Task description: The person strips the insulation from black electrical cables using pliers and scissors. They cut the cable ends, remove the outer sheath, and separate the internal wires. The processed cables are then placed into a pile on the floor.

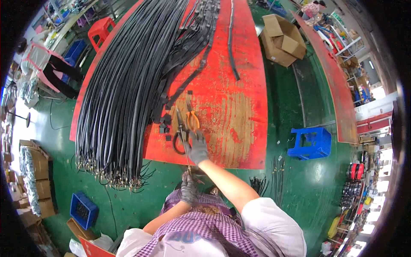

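Observation:
My left hand (pixel 188 191), in a grey glove, is low in front of the table's near edge. Its fingers are closed on the lower end of a thin, light strand (pixel 186 153), which runs up over the table edge. My right hand (pixel 198 148), also gloved, is over the table edge beside the strand with its fingers stretched out; its palm side is hidden. Black-handled scissors (pixel 177 143) lie just left of it, partly behind the strand. Beyond the fingertips is an orange-handled cutting tool (pixel 193 121). Small black pieces (pixel 164 124) are scattered left of the scissors.
Long black cables (pixel 124 94) cover the left of the worn red table (pixel 250 128); black sleeving (pixel 192 43) lies beside them. A blue stool (pixel 314 143) and cardboard box (pixel 282 40) stand right. A blue crate (pixel 83 210) sits lower left. Another person (pixel 51 66) is at far left.

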`<action>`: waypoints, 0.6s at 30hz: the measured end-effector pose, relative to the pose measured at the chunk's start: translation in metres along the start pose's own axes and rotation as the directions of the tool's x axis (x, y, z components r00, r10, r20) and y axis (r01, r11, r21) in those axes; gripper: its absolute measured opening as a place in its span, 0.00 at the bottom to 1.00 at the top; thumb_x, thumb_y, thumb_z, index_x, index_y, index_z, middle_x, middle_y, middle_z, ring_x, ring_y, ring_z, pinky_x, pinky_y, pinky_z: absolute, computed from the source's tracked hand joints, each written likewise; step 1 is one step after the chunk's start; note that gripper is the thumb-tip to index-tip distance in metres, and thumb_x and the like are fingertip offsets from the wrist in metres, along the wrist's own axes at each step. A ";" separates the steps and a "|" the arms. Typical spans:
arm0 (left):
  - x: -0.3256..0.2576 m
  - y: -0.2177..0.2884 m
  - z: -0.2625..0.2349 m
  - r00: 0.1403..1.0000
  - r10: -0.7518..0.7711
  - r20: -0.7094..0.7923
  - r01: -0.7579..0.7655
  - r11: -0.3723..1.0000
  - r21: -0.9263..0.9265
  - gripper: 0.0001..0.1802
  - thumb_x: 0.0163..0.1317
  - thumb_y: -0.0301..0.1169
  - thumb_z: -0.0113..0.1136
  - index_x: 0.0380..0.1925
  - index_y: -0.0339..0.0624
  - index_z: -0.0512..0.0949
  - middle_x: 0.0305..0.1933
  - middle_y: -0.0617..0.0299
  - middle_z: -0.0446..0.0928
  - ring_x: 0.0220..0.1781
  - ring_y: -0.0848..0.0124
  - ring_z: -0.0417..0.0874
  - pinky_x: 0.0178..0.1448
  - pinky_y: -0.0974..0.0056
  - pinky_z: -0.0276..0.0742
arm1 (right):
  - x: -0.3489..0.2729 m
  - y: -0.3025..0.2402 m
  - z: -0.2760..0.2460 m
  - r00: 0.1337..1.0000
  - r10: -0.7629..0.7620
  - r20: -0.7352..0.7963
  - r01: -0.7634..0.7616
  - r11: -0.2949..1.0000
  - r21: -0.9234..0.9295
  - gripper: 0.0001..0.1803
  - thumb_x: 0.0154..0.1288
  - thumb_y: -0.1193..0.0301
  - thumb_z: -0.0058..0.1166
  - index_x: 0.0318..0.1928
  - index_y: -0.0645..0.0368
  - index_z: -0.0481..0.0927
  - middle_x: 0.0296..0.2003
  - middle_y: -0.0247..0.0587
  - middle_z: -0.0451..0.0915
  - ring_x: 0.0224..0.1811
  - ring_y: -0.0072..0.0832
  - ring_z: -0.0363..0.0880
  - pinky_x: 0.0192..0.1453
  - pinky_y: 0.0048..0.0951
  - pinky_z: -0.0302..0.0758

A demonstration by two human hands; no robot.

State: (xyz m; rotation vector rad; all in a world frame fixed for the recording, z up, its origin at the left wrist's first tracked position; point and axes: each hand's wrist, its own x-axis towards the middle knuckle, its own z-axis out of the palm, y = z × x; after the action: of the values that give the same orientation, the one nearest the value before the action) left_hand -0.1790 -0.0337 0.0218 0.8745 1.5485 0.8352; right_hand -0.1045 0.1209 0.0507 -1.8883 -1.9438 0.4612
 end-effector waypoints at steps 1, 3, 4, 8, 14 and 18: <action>0.003 -0.018 0.005 0.991 0.130 0.035 -0.134 0.941 0.311 0.12 0.55 0.30 0.40 0.39 0.39 0.64 0.31 0.60 0.65 0.31 0.65 0.62 0.34 0.63 0.57 | -0.023 0.010 -0.011 0.999 0.030 0.045 -0.029 0.999 -0.022 0.29 0.54 0.57 0.39 0.53 0.62 0.58 0.53 0.54 0.56 0.57 0.45 0.50 0.60 0.40 0.48; 0.015 -0.062 0.023 0.918 0.341 0.203 -0.362 0.511 0.780 0.17 0.54 0.27 0.38 0.44 0.32 0.61 0.38 0.55 0.64 0.40 0.58 0.63 0.44 0.57 0.58 | -0.078 0.038 -0.029 0.989 0.102 0.108 -0.092 0.991 -0.093 0.28 0.53 0.58 0.42 0.52 0.61 0.59 0.52 0.51 0.58 0.55 0.44 0.54 0.58 0.39 0.52; 0.024 -0.088 0.032 0.864 0.400 0.305 -0.404 0.189 0.895 0.20 0.53 0.26 0.37 0.46 0.28 0.60 0.41 0.52 0.63 0.45 0.55 0.63 0.49 0.55 0.59 | -0.108 0.053 -0.032 0.982 0.133 0.132 -0.115 0.985 -0.132 0.27 0.52 0.59 0.43 0.51 0.59 0.60 0.52 0.50 0.59 0.54 0.43 0.56 0.58 0.39 0.52; 0.026 -0.091 0.064 0.583 0.354 0.731 0.195 -0.935 0.297 0.17 0.52 0.27 0.48 0.42 0.31 0.67 0.39 0.56 0.69 0.44 0.61 0.68 0.46 0.61 0.66 | -0.228 0.103 -0.059 0.969 0.230 0.086 -0.223 0.971 -0.080 0.28 0.49 0.57 0.45 0.50 0.56 0.61 0.51 0.51 0.59 0.51 0.47 0.60 0.54 0.37 0.59; -0.026 -0.012 0.098 0.506 0.201 0.839 -0.107 -0.950 0.292 0.16 0.51 0.30 0.51 0.40 0.36 0.70 0.41 0.57 0.71 0.46 0.65 0.69 0.50 0.65 0.66 | -0.315 0.150 -0.085 0.672 0.421 0.610 -0.424 0.893 -0.150 0.25 0.52 0.52 0.35 0.42 0.55 0.72 0.44 0.51 0.69 0.48 0.43 0.67 0.50 0.38 0.63; -0.052 -0.011 0.135 0.627 -0.227 0.745 0.434 -0.693 -0.576 0.13 0.56 0.33 0.45 0.40 0.40 0.70 0.37 0.61 0.71 0.41 0.72 0.69 0.44 0.67 0.66 | -0.369 0.224 -0.036 0.652 0.495 0.575 -0.526 0.841 -0.128 0.27 0.49 0.48 0.39 0.41 0.55 0.73 0.41 0.50 0.71 0.44 0.43 0.69 0.48 0.35 0.65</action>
State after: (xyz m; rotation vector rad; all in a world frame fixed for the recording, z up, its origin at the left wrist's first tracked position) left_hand -0.0406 -0.0774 0.0181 -1.2581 0.1957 0.9105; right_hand 0.1139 -0.2403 -0.0462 -2.4647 -1.6301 1.4098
